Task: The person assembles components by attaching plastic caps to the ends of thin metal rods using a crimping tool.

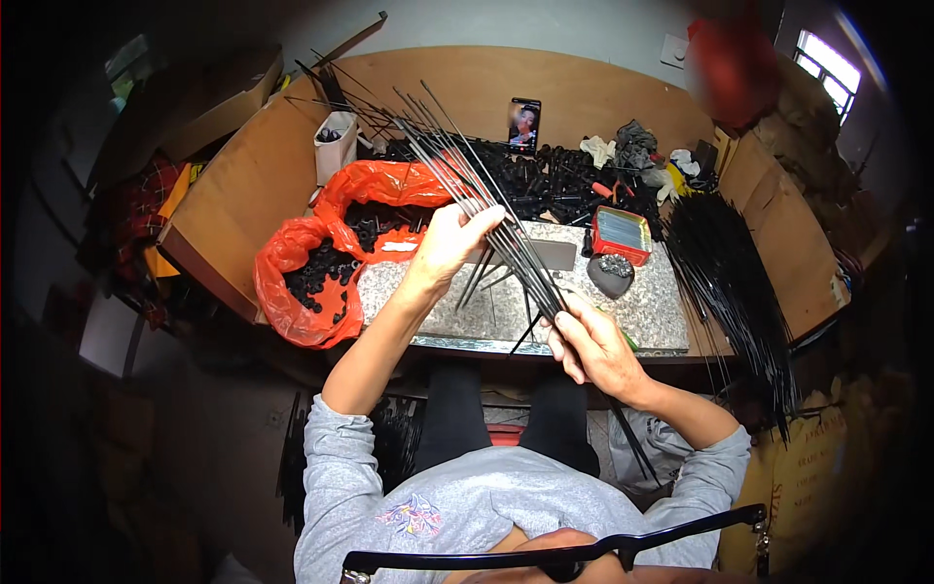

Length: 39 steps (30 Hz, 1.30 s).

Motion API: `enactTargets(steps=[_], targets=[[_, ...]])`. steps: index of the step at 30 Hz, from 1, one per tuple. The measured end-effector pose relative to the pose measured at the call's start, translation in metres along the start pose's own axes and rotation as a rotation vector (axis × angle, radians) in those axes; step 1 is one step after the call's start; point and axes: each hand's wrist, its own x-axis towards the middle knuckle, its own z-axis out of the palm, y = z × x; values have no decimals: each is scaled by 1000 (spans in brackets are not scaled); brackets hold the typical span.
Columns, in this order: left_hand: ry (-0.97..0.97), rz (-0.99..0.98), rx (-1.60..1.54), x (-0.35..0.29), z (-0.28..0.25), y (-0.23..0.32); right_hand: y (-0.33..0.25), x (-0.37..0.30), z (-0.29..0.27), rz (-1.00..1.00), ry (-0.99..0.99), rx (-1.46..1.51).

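Observation:
Both my hands hold a slanting bundle of long thin dark rods above a speckled stone slab. Its upper end fans out toward the back left, and a few rods stick out past my right hand toward my lap. My left hand is closed around the upper middle, thumb across the top. Lower down, my right hand grips the bundle with thumb and fingers. Several shorter dark rods poke out beneath it over the slab. A flat grey bar lies partly hidden behind the bundle.
Left of the slab, an orange-red plastic bag holds small black parts. A red tin of thin pieces and a dark rounded holder sit on the slab's right. Black rods overhang the right edge. A phone stands behind black parts.

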Motion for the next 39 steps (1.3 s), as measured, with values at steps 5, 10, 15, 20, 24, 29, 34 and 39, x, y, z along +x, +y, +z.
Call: enactTargets(steps=[5, 10, 15, 20, 24, 29, 34, 39], targets=[[5, -3, -108, -3, 2, 0, 3, 1, -1, 26, 25, 82], [52, -10, -37, -5, 0, 1, 9, -1, 2, -52, 59, 21], [12, 47, -270, -4, 1, 0, 9, 1, 3, -104, 144, -93], [65, 51, -394, -5, 8, 0, 8, 1, 2, -30, 142, 63], [2, 34, -470, -1, 8, -1, 13, 1, 2, -50, 109, 63], [24, 4, -343, -6, 8, 3, 13, -1, 4, -29, 73, 121], [-133, -39, -370, -5, 1, -3, 17, -1, 2, -38, 88, 150], [-458, 1, -945, -5, -4, 1, 24, -1, 2, -54, 91, 143]])
